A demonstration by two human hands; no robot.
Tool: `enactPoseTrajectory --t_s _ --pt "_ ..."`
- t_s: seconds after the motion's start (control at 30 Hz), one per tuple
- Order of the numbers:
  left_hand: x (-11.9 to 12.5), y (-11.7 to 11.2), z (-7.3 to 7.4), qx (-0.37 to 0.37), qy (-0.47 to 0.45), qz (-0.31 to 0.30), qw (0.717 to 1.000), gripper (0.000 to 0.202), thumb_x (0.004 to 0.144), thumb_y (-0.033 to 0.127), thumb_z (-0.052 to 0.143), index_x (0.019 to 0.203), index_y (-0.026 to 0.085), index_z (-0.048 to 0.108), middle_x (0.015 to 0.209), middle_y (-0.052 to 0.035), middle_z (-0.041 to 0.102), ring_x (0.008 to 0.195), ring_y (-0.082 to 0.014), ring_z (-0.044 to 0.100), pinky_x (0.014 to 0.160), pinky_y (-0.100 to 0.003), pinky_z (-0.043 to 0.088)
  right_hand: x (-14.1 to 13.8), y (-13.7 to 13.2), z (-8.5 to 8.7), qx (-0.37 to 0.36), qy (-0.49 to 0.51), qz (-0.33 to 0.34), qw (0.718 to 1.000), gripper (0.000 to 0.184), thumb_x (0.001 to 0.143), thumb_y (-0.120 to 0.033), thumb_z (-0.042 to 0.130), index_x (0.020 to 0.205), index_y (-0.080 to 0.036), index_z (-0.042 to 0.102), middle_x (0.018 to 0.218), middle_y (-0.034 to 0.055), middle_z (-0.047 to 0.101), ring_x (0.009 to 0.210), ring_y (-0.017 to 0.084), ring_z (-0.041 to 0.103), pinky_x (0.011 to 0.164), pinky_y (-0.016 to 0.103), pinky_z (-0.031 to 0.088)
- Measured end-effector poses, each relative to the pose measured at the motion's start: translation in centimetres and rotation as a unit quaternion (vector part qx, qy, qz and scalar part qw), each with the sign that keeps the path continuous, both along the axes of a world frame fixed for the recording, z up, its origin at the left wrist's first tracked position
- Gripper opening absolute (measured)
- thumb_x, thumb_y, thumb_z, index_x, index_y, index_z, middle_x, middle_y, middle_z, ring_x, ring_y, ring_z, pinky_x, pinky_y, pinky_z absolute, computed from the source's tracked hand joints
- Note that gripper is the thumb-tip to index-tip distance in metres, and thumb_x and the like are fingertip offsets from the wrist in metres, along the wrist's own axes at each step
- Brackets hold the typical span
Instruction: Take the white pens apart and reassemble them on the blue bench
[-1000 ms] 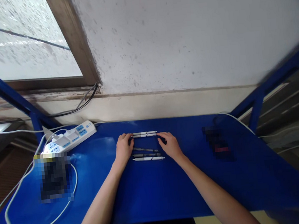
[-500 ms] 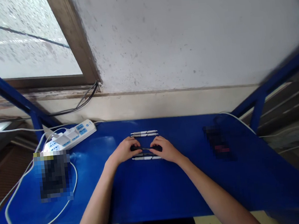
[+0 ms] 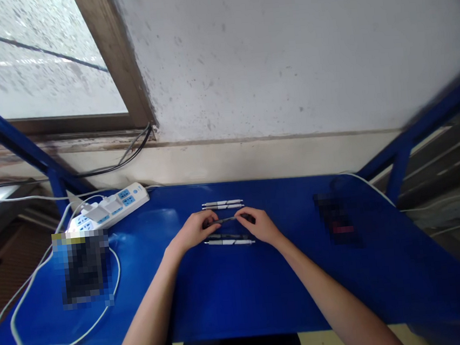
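Note:
A dark pen [image 3: 227, 219] is held lengthwise between my two hands, above the blue table. Its left end is pinched by my left hand [image 3: 195, 230], and its right end by my right hand [image 3: 261, 225]; the fingers cover both ends. Just beyond my hands lie two white-and-grey pens [image 3: 223, 204], side by side. On the near side another white pen [image 3: 231, 242] lies with a dark pen [image 3: 228, 236] beside it. All of these pens point left to right.
A white power strip [image 3: 129, 201] with plugs sits at the back left, its white cable [image 3: 119, 264] looping over the blue table [image 3: 241, 290]. A blurred dark item [image 3: 87, 267] lies at left, another dark item [image 3: 336, 219] at right. Blue frame bars [image 3: 402, 161] flank the table.
The dark pen between my hands has moved slightly away from me, off the near pens, and now tilts up at its right end. The near white pen shows more fully.

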State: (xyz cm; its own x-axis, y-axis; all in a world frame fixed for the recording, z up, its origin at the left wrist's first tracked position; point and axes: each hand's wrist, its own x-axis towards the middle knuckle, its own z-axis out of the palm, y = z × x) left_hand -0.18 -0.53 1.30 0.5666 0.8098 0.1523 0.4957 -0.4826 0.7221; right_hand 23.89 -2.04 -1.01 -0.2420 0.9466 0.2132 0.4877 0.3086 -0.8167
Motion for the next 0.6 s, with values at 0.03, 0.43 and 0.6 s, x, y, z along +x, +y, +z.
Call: enactPoseTrajectory --t_s 0.03,0.43,0.6 --pt "-0.04 0.0 0.06 -0.005 -0.008 0.003 1.0 0.015 0.087 0.031 0.056 0.093 0.018 0.061 0.074 0.001 0.059 0.063 -0.0123 0.051 0.059 -0.023 0.037 0.07 0.05 0.02 -0.02 0.016 -0.007 1.0 0.018 0.087 -0.034 0.056 0.088 -0.021 0.069 0.077 0.0029 0.068 0.059 0.015 0.055 0.059 0.028 0.042" --pt "-0.26 -0.06 0.68 -0.042 -0.044 0.025 0.998 0.029 0.093 0.04 0.045 0.083 0.017 0.06 0.063 0.0023 0.057 0.056 -0.0105 0.05 0.055 -0.021 0.035 0.51 0.44 0.33 -0.169 0.231 -0.001 0.958 0.029 0.082 -0.045 0.062 0.087 -0.018 0.071 0.062 0.0008 0.061 0.058 0.014 0.055 0.059 0.027 0.044" --pt "-0.2 -0.03 0.38 -0.066 -0.023 0.044 0.997 0.05 0.096 0.045 0.034 0.067 0.015 0.059 0.054 0.0014 0.054 0.052 -0.0107 0.049 0.056 -0.022 0.035 0.69 0.37 0.57 -0.159 0.231 -0.003 0.96 0.027 0.077 -0.039 0.069 0.094 -0.019 0.073 0.072 0.0016 0.065 0.065 0.014 0.056 0.067 0.029 0.045"
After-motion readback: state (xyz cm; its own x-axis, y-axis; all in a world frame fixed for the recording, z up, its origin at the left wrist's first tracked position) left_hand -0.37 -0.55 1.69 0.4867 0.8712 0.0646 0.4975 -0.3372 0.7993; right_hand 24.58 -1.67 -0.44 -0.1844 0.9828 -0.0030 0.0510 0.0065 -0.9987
